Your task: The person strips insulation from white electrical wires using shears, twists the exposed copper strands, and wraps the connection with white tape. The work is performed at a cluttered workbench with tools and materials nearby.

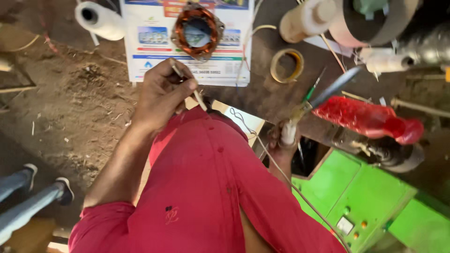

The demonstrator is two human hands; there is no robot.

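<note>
My left hand [161, 91] is raised above my red shirt and pinches a thin pale stick [199, 98] between thumb and fingers. My right hand [280, 143] is lower, at the edge of the dark worktop, and is closed round the pale handle of a tool whose long grey blade [335, 86] points up and right. A thin wire [281, 171] runs from near the stick diagonally down past my right hand. Beyond my left hand, a motor stator with copper windings [197, 30] lies on a printed paper sheet [154, 56].
A white thread spool [101, 18], a tape ring [287, 65], a green-handled screwdriver [313, 88] and a red bottle [370, 119] lie around. A green machine box [365, 201] stands at the lower right. Another person's legs [28, 199] are at the left on dirt ground.
</note>
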